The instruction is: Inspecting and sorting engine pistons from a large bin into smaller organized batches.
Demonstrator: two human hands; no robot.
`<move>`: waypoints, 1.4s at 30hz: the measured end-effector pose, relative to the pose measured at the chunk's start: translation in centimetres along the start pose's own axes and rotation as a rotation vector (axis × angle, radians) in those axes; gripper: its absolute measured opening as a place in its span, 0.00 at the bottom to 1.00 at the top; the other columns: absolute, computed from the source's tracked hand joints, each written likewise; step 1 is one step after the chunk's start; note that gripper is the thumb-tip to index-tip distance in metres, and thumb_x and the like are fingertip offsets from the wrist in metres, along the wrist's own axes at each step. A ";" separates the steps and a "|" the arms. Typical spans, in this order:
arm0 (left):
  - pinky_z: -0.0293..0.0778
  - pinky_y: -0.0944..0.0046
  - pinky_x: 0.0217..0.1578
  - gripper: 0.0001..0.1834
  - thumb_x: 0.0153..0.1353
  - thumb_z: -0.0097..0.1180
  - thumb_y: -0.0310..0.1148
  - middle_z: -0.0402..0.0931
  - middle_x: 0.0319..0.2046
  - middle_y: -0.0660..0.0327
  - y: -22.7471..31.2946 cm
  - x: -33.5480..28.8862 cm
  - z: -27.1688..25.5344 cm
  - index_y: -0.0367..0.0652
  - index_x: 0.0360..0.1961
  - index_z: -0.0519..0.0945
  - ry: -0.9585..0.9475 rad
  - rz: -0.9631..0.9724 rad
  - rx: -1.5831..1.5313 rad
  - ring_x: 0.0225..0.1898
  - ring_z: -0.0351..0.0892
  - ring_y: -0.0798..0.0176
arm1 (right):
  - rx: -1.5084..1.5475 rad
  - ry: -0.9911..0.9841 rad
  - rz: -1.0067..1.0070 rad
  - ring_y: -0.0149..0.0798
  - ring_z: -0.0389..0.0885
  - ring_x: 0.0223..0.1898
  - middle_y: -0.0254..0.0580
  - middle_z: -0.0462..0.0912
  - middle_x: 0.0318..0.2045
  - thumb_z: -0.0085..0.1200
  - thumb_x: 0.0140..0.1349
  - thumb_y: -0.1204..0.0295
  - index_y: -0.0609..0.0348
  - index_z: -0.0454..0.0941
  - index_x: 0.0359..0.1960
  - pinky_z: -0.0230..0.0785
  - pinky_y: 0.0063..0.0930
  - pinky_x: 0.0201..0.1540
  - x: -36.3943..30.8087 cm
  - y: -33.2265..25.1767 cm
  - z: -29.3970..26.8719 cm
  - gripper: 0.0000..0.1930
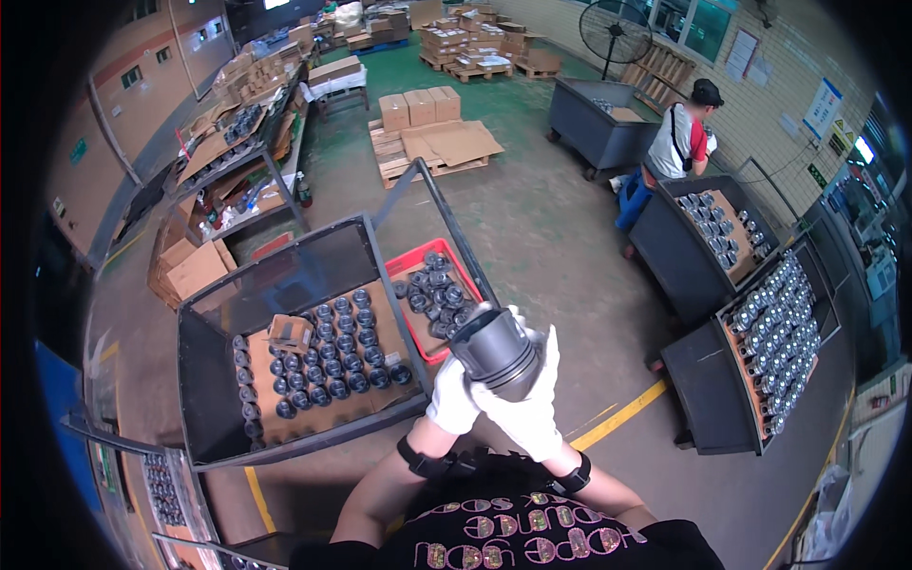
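A dark grey engine piston [489,348] with ring grooves round one end is held up in front of my body. My left hand [454,399], in a white glove, grips it from the left and below. On its right side my right hand [534,404], also white-gloved, wraps round it, with fingers pointing up. To the left is a dark metal cart [304,452] lined with cardboard. Rows of pistons [328,351] stand in it, and a small open cardboard box [290,333] sits among them. A red tray [407,258] heaped with more pistons lies beyond my hands.
At the right, two dark carts [698,399] carry many shiny pistons. A person [676,138] in a cap works beside the farther one, near another cart [594,123]. Ahead, a wooden pallet [389,157] bears cardboard boxes. A cluttered workbench [242,157] stands far left; a fan [616,33] is at the back.
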State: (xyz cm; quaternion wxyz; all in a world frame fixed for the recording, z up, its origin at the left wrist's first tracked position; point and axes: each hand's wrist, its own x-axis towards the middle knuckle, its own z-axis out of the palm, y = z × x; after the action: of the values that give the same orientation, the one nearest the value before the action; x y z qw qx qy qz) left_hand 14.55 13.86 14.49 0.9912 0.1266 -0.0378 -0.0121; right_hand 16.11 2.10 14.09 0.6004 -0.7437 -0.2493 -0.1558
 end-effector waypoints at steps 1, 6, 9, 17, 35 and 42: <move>0.64 0.57 0.67 0.36 0.65 0.55 0.38 0.70 0.63 0.52 -0.1 -0.2 -0.6 0.37 0.71 0.58 0.055 0.214 0.429 0.64 0.71 0.53 | 0.331 -0.033 0.236 0.50 0.66 0.67 0.55 0.63 0.67 0.67 0.57 0.56 0.61 0.45 0.74 0.61 0.43 0.68 -0.1 0.9 0.4 0.52; 0.71 0.51 0.61 0.54 0.44 0.78 0.39 0.67 0.62 0.40 -1.0 -2.5 1.5 0.34 0.68 0.58 0.184 0.780 1.831 0.63 0.71 0.42 | 1.451 -0.398 0.757 0.39 0.73 0.62 0.46 0.70 0.65 0.29 0.76 0.46 0.52 0.49 0.76 0.62 0.36 0.68 2.3 3.6 -0.2 0.34; 0.70 0.50 0.61 0.50 0.45 0.77 0.38 0.67 0.62 0.40 0.5 -3.4 0.8 0.35 0.66 0.62 0.226 0.718 1.896 0.63 0.70 0.39 | 1.505 -0.346 0.930 0.39 0.76 0.59 0.47 0.74 0.61 0.26 0.76 0.46 0.54 0.51 0.75 0.67 0.34 0.64 2.8 3.1 2.0 0.34; 0.68 0.49 0.60 0.52 0.41 0.78 0.34 0.64 0.58 0.45 8.0 -5.8 -8.8 0.37 0.66 0.61 0.452 0.481 1.763 0.60 0.68 0.42 | 1.032 -0.572 0.939 0.41 0.74 0.62 0.51 0.73 0.63 0.42 0.75 0.55 0.61 0.57 0.71 0.65 0.35 0.66 1.6 7.0 12.6 0.30; 0.72 0.47 0.56 0.33 0.52 0.65 0.34 0.70 0.53 0.47 23.1 1.9 -59.3 0.41 0.60 0.68 0.809 -0.505 2.079 0.54 0.72 0.41 | -0.884 -0.587 0.588 0.59 0.83 0.39 0.57 0.81 0.47 0.60 0.62 0.56 0.56 0.65 0.66 0.78 0.48 0.42 -8.9 32.3 33.2 0.33; 0.62 0.47 0.63 0.21 0.62 0.51 0.32 0.76 0.49 0.55 19.1 8.9 -76.6 0.46 0.57 0.74 0.620 -0.780 2.543 0.53 0.76 0.51 | -0.840 -0.561 0.415 0.57 0.84 0.34 0.56 0.83 0.39 0.68 0.54 0.71 0.64 0.70 0.60 0.78 0.44 0.37 -8.8 32.0 33.8 0.31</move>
State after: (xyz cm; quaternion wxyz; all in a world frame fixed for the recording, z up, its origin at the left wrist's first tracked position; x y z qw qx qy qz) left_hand 29.65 51.25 -54.01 0.0913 0.9425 0.2371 -0.2171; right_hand 24.42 28.32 -24.50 0.1800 -0.9662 -0.1643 0.0840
